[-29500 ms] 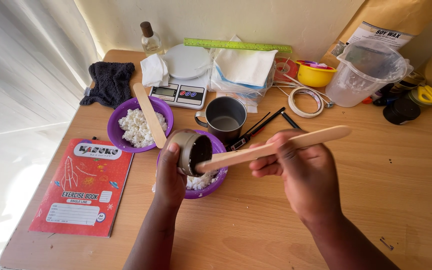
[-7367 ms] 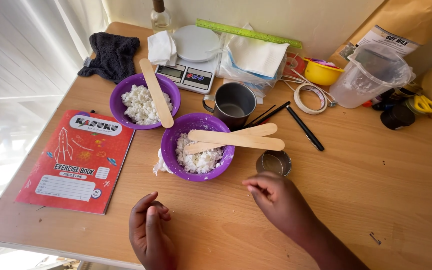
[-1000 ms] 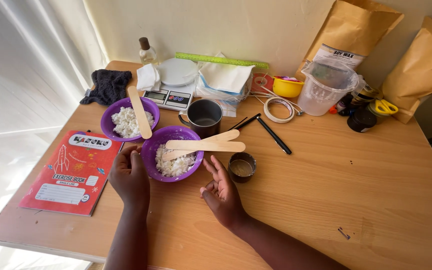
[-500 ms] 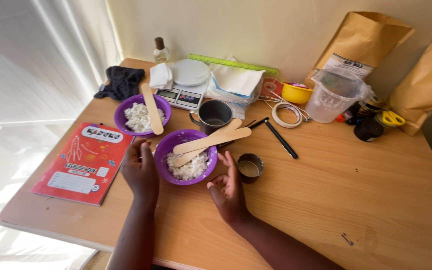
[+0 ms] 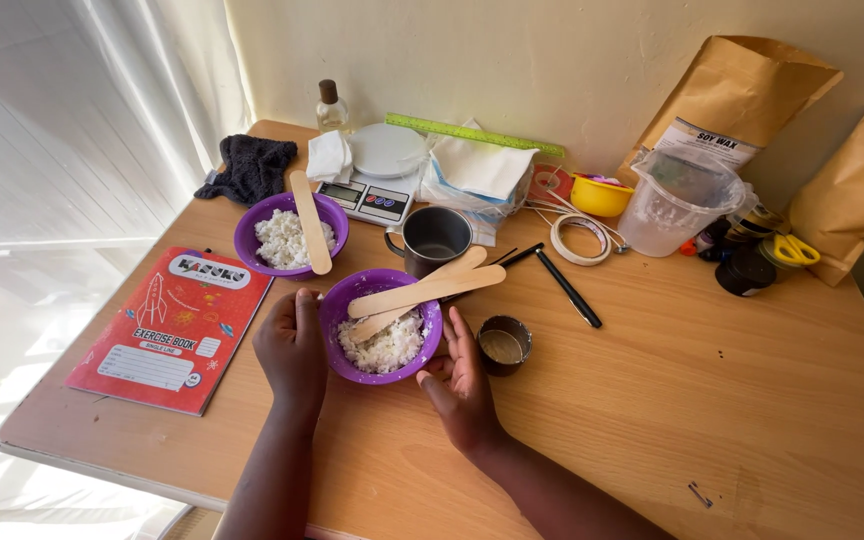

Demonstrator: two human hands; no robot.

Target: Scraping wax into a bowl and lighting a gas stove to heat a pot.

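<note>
Both hands' fingers (spread open) cup the purple bowl (image 5: 381, 325); its 2 sticks (image 5: 439, 286) point up-right.

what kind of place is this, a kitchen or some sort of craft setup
Most likely a home craft table for candle making, not a kitchen: a wooden table by a curtained window, two purple bowls of white wax-like flakes, a digital scale and brown paper sacks behind.

Wooden table (image 5: 712, 400): purple bowls (image 5: 337, 300), red notebook (image 5: 172, 325), mug (image 5: 434, 238), scale (image 5: 377, 190).
</note>
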